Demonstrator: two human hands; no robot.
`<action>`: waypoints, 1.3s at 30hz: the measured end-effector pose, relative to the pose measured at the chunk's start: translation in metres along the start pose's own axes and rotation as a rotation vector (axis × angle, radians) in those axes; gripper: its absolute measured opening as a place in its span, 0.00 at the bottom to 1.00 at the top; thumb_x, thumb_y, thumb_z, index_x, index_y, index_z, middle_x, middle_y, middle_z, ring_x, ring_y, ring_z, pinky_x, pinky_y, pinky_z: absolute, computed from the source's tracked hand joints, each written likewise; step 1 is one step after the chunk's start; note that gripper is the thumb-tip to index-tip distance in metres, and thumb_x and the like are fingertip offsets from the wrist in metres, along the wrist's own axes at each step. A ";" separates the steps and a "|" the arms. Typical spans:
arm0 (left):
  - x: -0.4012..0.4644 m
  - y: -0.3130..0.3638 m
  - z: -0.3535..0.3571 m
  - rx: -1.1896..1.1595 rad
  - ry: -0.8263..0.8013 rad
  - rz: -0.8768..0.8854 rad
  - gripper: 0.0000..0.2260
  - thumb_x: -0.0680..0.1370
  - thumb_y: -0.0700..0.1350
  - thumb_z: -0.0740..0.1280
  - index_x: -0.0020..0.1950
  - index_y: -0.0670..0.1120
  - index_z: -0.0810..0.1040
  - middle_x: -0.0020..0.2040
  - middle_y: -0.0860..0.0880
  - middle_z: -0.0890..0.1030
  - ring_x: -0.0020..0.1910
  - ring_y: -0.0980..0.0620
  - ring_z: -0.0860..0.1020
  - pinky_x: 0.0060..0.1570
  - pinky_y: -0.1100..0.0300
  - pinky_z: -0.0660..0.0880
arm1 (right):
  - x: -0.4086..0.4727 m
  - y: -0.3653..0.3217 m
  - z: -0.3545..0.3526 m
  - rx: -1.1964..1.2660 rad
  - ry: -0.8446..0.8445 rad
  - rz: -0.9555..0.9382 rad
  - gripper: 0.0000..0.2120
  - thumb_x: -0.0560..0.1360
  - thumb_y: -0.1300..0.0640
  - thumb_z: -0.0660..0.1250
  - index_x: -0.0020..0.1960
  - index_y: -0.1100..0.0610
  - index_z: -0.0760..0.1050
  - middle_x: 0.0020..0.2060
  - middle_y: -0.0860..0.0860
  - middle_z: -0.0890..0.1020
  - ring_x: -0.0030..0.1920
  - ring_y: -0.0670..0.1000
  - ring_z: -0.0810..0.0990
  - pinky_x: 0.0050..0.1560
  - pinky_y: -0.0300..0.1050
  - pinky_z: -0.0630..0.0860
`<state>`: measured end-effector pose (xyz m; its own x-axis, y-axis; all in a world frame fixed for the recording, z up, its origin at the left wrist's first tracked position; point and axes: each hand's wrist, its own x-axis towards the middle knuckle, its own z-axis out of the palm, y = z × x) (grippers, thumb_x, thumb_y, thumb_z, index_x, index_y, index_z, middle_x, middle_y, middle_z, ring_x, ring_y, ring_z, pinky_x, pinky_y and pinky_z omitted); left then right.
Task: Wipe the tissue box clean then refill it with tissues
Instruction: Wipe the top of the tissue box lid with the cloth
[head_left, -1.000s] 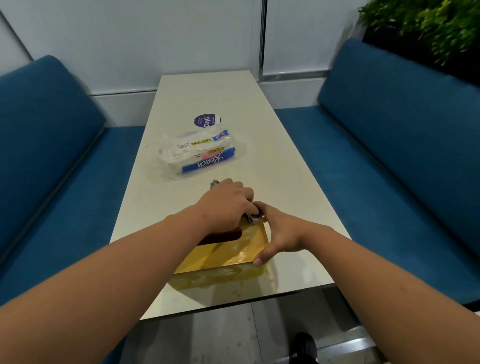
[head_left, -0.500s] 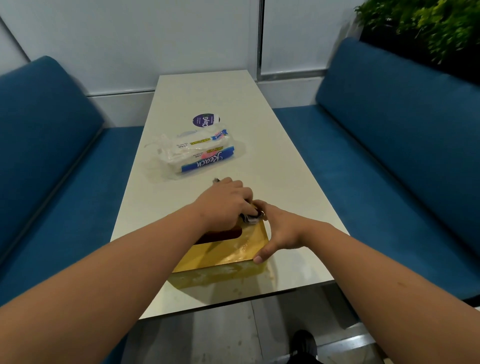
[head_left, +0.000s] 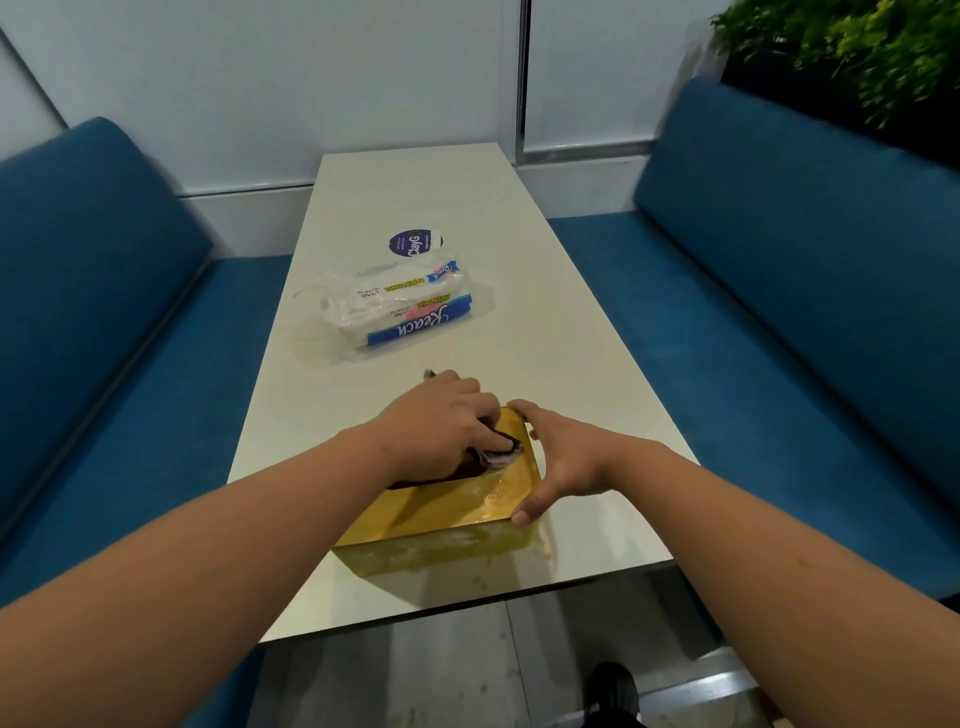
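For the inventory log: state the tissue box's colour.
Shiny gold-yellow tissue box, seen clearly in the head view.

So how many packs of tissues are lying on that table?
1. A single pack of tissues in clear wrap lies mid-table, beyond the gold tissue box that both hands are working on. A second pack stacked inside the same wrap can't be ruled out.
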<state>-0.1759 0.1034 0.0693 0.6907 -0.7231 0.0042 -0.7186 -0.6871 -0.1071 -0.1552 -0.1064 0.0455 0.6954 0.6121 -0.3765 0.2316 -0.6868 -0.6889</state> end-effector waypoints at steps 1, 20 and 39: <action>-0.001 -0.004 0.000 0.012 -0.001 -0.035 0.18 0.79 0.41 0.63 0.66 0.58 0.77 0.57 0.50 0.77 0.53 0.48 0.72 0.51 0.53 0.68 | 0.000 0.000 0.000 0.003 -0.003 -0.001 0.60 0.55 0.43 0.83 0.75 0.44 0.49 0.71 0.46 0.65 0.70 0.52 0.65 0.63 0.44 0.67; -0.031 -0.023 -0.008 0.093 -0.097 -0.160 0.20 0.79 0.43 0.61 0.69 0.60 0.72 0.59 0.51 0.76 0.54 0.50 0.71 0.53 0.55 0.67 | -0.002 -0.002 0.000 -0.007 -0.013 0.026 0.61 0.56 0.43 0.82 0.76 0.45 0.46 0.73 0.47 0.61 0.72 0.54 0.62 0.67 0.49 0.65; -0.026 -0.017 -0.004 0.106 -0.080 -0.152 0.19 0.77 0.44 0.63 0.67 0.57 0.75 0.56 0.50 0.77 0.53 0.48 0.72 0.52 0.55 0.67 | 0.000 0.001 0.000 -0.012 -0.008 0.017 0.62 0.55 0.43 0.82 0.76 0.45 0.46 0.73 0.47 0.62 0.72 0.54 0.63 0.66 0.49 0.66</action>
<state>-0.1817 0.1332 0.0748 0.7976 -0.6012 -0.0499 -0.5963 -0.7732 -0.2157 -0.1554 -0.1069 0.0447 0.6937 0.6035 -0.3932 0.2278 -0.7017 -0.6751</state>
